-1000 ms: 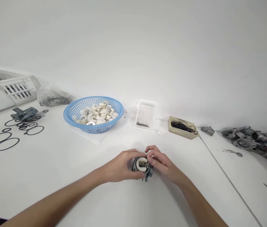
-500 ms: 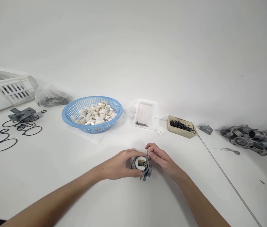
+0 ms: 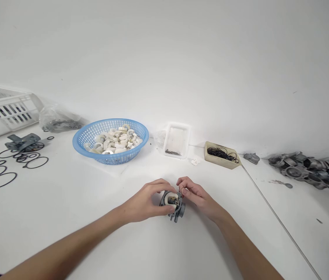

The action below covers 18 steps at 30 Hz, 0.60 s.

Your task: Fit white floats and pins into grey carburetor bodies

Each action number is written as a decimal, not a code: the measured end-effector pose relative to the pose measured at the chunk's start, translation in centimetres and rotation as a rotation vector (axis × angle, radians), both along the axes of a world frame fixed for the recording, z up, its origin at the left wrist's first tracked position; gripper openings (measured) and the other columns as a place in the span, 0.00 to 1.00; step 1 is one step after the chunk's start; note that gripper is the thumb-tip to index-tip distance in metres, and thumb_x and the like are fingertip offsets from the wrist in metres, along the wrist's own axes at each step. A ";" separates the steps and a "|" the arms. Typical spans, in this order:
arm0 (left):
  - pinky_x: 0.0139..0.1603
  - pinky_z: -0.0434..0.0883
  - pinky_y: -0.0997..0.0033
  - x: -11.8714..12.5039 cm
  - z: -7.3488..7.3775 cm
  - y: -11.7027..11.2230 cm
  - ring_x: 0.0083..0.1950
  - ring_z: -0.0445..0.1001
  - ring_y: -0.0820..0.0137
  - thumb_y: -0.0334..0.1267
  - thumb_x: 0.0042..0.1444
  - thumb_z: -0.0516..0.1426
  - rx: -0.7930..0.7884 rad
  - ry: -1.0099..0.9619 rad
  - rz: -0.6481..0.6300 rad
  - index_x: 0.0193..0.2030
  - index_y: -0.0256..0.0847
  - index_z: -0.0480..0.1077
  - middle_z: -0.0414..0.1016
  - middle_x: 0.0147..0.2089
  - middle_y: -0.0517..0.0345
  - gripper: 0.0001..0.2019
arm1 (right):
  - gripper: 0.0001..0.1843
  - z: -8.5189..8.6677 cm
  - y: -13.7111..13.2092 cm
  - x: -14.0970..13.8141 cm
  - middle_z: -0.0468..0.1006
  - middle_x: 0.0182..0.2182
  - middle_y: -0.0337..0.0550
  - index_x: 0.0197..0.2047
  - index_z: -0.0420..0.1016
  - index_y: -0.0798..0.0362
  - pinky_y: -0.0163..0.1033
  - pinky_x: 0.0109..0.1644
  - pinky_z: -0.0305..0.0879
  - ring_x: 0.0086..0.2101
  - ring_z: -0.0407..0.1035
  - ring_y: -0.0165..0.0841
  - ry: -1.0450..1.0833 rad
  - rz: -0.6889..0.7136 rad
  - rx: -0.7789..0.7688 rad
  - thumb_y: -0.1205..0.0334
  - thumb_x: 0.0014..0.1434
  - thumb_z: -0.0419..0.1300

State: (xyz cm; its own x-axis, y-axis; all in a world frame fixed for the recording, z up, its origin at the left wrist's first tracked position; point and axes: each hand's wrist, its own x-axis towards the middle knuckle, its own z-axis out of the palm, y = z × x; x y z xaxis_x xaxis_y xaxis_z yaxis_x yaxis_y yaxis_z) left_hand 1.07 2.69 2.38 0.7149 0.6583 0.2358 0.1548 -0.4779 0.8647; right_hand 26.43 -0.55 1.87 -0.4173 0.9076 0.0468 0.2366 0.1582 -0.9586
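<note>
Our left hand grips the grey metal carburetor body, white plastic float already seated; right hand pinching at its hinge.

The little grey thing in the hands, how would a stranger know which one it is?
Start at the white table and its blue basket; just in front of the basket, the left hand grips a small grey metal part and the right hand touches its top. Unlike the grey parts piled far right, it holds a white piece.

Grey metal carburetor — white float on top — on table.
</note>
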 end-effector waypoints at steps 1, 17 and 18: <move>0.60 0.72 0.60 0.0 0.0 0.0 0.54 0.76 0.60 0.43 0.62 0.67 0.008 0.004 0.000 0.57 0.49 0.78 0.77 0.55 0.53 0.17 | 0.19 0.0 0.0 0.0 0.65 0.48 0.43 0.40 0.68 0.49 0.44 0.55 0.63 0.47 0.63 0.37 0.002 0.000 -0.003 0.43 0.75 0.54; 0.55 0.74 0.62 0.2 -0.1 -0.5 0.52 0.78 0.61 0.43 0.62 0.67 0.139 0.028 0.059 0.55 0.47 0.77 0.79 0.51 0.55 0.16 | 0.21 0.3 0.0 -0.2 0.67 0.45 0.43 0.40 0.69 0.50 0.41 0.51 0.65 0.42 0.64 0.35 -0.006 -0.005 0.010 0.41 0.75 0.54; 0.56 0.74 0.61 0.2 -0.3 -0.5 0.53 0.77 0.60 0.43 0.61 0.67 0.166 0.020 0.066 0.56 0.47 0.77 0.79 0.52 0.54 0.16 | 0.20 0.2 0.0 -0.2 0.67 0.45 0.42 0.40 0.69 0.49 0.41 0.50 0.65 0.42 0.63 0.35 -0.007 -0.003 0.013 0.42 0.75 0.54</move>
